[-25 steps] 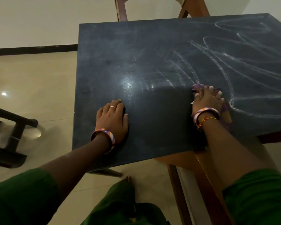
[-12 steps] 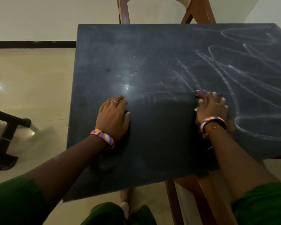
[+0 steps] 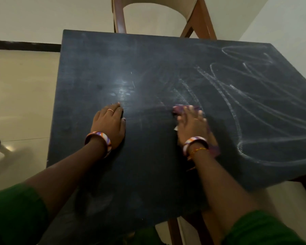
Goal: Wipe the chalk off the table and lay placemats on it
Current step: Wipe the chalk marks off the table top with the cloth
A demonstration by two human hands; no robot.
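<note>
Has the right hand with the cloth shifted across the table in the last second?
Yes. The right hand has slid left with the cloth, away from the long chalk curve and toward the left hand.

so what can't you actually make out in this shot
Head view only:
- Purple cloth: mostly hidden under the right hand.
- Right hand's fingers: motion-blurred.
- Table: right side cut off by the frame edge.
- Placemats: none in view.
- Chair: top cropped.
</note>
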